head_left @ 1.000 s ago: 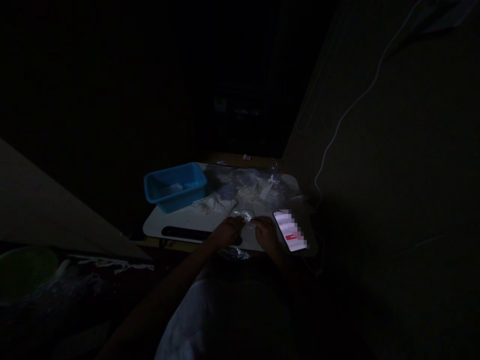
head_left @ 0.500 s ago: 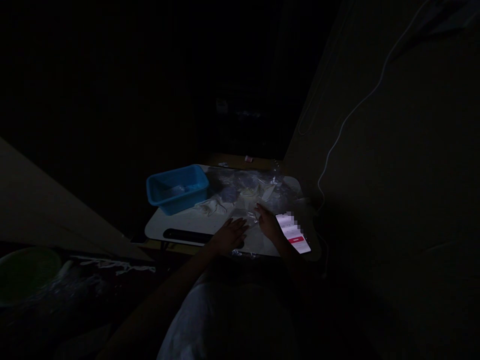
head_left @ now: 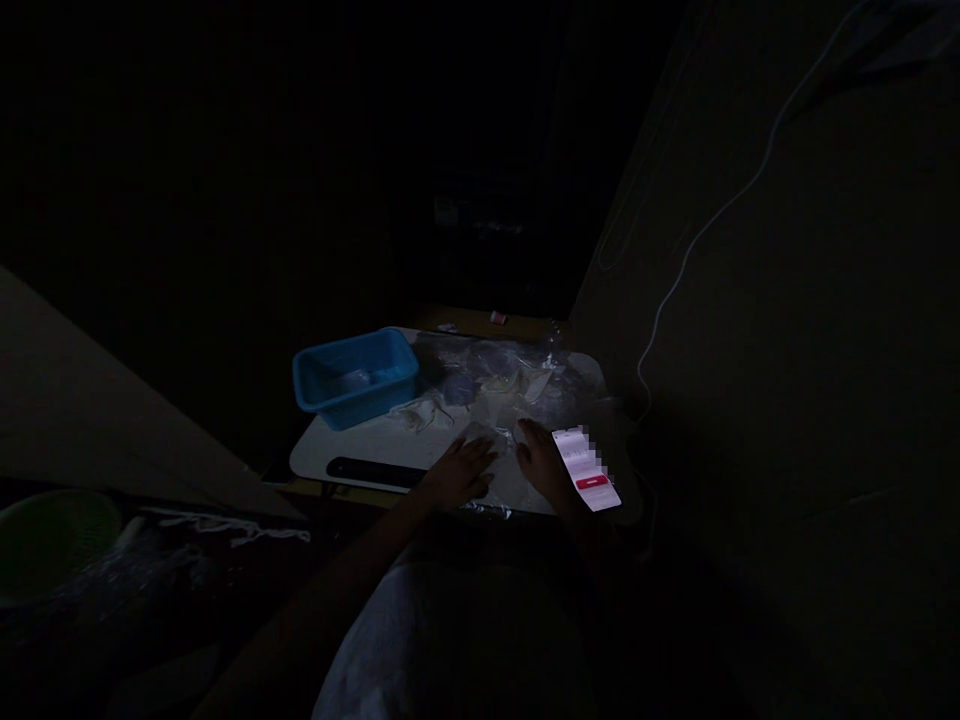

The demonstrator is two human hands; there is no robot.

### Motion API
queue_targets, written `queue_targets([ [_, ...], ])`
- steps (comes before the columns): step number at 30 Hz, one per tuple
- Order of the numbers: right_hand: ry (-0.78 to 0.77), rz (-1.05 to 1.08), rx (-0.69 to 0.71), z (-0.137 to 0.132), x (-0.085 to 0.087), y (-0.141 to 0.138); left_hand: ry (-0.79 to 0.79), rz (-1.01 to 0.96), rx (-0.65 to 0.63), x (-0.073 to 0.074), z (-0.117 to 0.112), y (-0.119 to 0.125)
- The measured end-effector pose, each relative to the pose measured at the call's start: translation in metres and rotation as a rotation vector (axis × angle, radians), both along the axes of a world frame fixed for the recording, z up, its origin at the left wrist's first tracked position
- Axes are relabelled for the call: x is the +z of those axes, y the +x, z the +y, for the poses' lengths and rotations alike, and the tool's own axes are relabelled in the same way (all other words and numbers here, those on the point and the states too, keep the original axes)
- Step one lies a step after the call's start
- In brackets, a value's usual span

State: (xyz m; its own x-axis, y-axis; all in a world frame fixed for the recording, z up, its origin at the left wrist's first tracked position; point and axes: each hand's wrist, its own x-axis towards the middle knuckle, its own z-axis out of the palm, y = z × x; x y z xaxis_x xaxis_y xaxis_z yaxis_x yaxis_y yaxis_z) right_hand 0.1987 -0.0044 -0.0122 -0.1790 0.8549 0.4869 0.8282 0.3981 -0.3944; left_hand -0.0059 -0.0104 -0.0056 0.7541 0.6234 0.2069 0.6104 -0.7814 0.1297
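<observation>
The scene is very dark. My left hand (head_left: 459, 470) lies on a small white table (head_left: 360, 448), fingers stretched toward a small clear plastic packet (head_left: 484, 436). My right hand (head_left: 541, 458) rests just right of it, fingers flat on the same plastic, beside a lit phone (head_left: 586, 468). Whether either hand grips the packet is too dim to tell. Crumpled clear bags and pale pieces (head_left: 510, 380) lie beyond the hands.
A blue plastic tub (head_left: 352, 375) stands at the table's back left. A white cable (head_left: 697, 240) hangs down the wall on the right. A green bowl (head_left: 45, 540) and a pale cord (head_left: 225, 528) lie at lower left. A dark slot (head_left: 371, 468) marks the table's front edge.
My right hand reached out toward the bags half a second ago and has come back beside the phone. My left hand has stayed on the table by the packet.
</observation>
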Motion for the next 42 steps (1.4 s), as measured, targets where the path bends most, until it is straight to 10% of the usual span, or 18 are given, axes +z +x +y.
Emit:
queue_targets([
  [42, 0.011, -0.262, -0.080, -0.023, 0.014, -0.003, 0.020, -0.015, 0.004, -0.004, 0.003, -0.001],
])
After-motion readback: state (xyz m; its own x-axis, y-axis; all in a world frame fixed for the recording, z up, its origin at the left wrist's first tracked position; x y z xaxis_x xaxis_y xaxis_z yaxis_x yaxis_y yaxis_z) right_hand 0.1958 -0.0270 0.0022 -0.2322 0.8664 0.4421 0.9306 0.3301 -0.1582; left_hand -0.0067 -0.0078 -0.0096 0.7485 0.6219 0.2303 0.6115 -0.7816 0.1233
